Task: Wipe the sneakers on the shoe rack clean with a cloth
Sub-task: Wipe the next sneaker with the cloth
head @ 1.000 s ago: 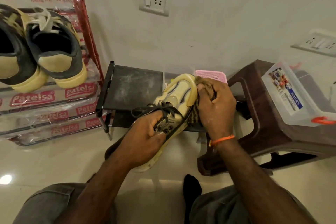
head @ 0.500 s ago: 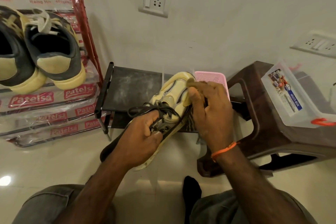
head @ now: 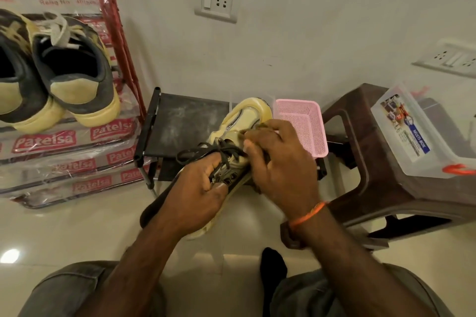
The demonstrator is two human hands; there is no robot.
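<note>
glossy floor, pink plastic mesh basket

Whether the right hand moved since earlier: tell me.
Yes: right hand slid toward the person, uncovering the pink mesh basket behind the yellow sneaker.

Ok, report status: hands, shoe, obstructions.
Left hand grips cream lace-up sneaker. Right hand presses brownish cloth on it. Nothing blocking.
</note>
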